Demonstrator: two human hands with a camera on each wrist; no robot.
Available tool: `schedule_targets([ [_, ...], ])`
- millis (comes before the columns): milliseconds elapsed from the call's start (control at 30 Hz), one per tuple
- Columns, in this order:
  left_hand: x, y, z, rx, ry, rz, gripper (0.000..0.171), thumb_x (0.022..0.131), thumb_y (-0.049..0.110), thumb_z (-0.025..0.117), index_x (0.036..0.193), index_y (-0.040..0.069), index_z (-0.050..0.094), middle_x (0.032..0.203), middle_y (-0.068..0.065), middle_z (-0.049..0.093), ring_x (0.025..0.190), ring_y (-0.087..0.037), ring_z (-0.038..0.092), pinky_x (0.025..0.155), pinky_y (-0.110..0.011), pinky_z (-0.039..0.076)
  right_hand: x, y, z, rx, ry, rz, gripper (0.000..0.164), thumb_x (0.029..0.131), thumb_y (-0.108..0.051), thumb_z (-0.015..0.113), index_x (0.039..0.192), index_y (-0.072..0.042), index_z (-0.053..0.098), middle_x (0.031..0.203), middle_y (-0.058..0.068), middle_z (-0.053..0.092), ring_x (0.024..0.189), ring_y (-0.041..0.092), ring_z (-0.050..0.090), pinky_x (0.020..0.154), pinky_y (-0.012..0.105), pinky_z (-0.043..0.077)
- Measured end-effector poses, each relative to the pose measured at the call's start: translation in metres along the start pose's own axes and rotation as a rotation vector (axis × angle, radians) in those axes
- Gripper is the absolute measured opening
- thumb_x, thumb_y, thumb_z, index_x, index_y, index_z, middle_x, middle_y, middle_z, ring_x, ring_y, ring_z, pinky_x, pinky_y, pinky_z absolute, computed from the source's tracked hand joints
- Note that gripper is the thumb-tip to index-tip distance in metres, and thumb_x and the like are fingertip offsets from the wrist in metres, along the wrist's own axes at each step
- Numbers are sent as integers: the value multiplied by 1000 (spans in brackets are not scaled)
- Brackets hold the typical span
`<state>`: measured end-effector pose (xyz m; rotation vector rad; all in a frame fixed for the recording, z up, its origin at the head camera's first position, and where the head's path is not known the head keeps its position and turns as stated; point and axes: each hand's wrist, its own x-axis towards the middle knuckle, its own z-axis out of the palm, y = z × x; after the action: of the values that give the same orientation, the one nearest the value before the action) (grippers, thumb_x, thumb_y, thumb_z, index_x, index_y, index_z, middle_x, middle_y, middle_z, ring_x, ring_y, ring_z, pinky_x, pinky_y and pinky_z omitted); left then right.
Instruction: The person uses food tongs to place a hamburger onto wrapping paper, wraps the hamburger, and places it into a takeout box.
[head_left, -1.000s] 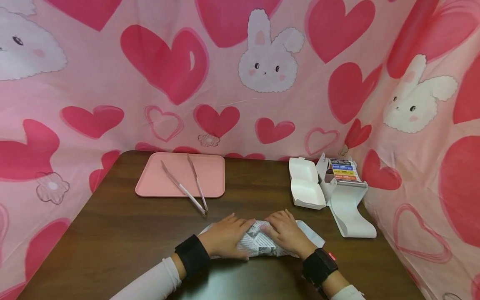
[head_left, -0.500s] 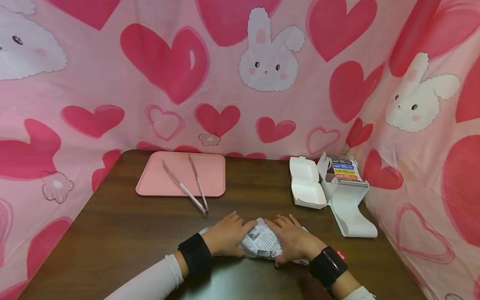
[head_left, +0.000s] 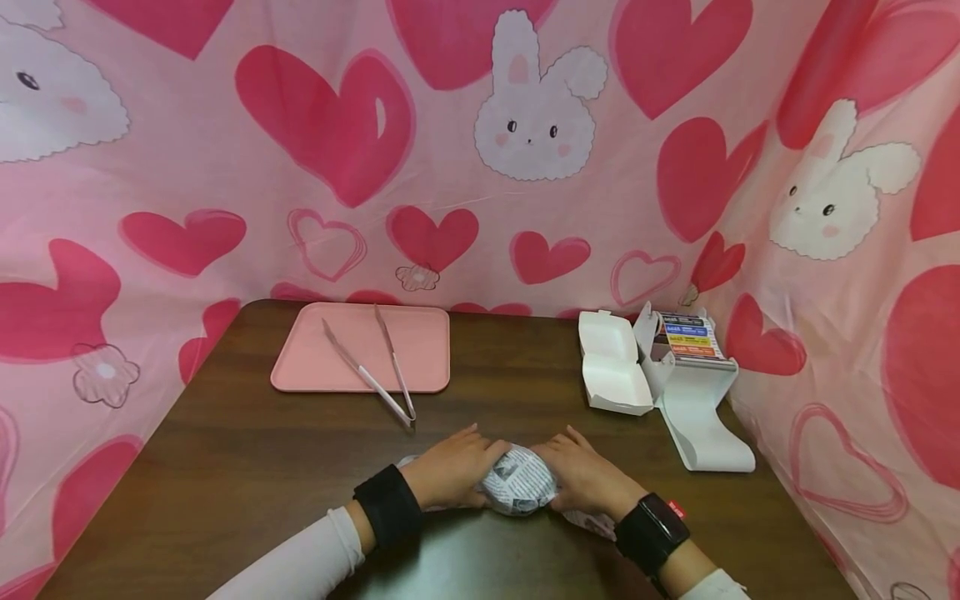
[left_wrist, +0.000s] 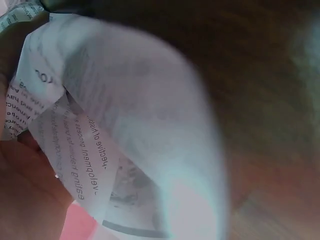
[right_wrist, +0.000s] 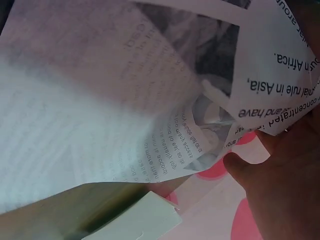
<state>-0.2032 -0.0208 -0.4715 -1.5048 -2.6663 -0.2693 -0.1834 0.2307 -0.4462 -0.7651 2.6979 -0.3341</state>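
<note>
Rounded white printed-paper bundle (head_left: 519, 482) — likely light, soft, tearable — best held at its narrowed ends, left grip (head_left: 454, 470) and right grip (head_left: 587, 475) curled round them.

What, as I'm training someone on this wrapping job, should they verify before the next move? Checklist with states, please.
1. Both hands on the bundle: ok. The left hand and right hand grip the printed-paper bundle from either side.
2. Paper ends tucked in: not ok. Loose paper sticks out past both hands.
3. Contents fully covered: cannot tell. The hands hide part of the bundle.
4. White box ready, if it is next: ok. It stands open.
5. Tongs clear of the hands: ok. They lie partly on the pink tray.
</note>
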Motion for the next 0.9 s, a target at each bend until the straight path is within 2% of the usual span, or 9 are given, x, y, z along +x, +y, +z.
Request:
schedule_targets([
  [200, 0, 1, -4, 81, -27, -24, 78, 78, 52, 84, 138, 15, 51, 120, -4, 67, 120, -24, 58, 113, -51, 38, 1, 1, 2, 0, 20, -23, 71, 73, -12, 90, 137, -11, 59, 132, 3, 65, 129, 30, 52, 118, 62, 19],
  [333, 0, 1, -5, 150, -19, -34, 81, 77, 59, 82, 140, 18, 53, 134, -5, 59, 129, -24, 51, 115, -51, 35, 0, -1, 2, 10, 27, -13, 73, 72, -10, 90, 138, -10, 58, 133, 6, 64, 129, 32, 52, 117, 63, 21],
  [433, 1, 1, -5, 136, 3, -3, 81, 77, 60, 81, 139, 16, 53, 140, -3, 55, 133, -21, 49, 116, -52, 34, -1, -1, 3, 14, 43, -16, 76, 71, -10, 89, 139, -9, 57, 132, 9, 64, 129, 35, 52, 116, 64, 23],
  [567, -1, 1, -3, 76, 6, 21, 85, 78, 56, 82, 143, 13, 48, 135, 1, 58, 130, -17, 51, 116, -52, 33, -4, -1, 6, 9, 79, -35, 79, 71, -12, 88, 141, -6, 53, 131, 13, 61, 126, 37, 52, 112, 63, 31],
  [633, -3, 1, -2, 60, 1, 21, 90, 78, 54, 82, 149, 15, 43, 134, 1, 59, 129, -17, 51, 117, -53, 33, -6, 0, 7, 11, 101, -49, 79, 71, -13, 88, 142, -5, 52, 131, 13, 60, 125, 36, 52, 109, 60, 36],
  [733, -3, 1, -3, 42, -23, 15, 95, 78, 60, 80, 155, 23, 38, 134, 3, 60, 129, -17, 51, 118, -54, 30, -7, 2, 10, 16, 126, -64, 75, 72, -12, 87, 140, -7, 54, 129, 9, 59, 122, 33, 53, 105, 56, 40],
  [900, 1, 3, -8, 30, -43, -4, 86, 83, 75, 63, 153, 29, 43, 129, 4, 63, 126, -16, 52, 119, -52, 28, -6, 3, 10, 18, 132, -61, 74, 70, -12, 86, 138, -11, 56, 127, 6, 58, 121, 32, 52, 105, 56, 40],
])
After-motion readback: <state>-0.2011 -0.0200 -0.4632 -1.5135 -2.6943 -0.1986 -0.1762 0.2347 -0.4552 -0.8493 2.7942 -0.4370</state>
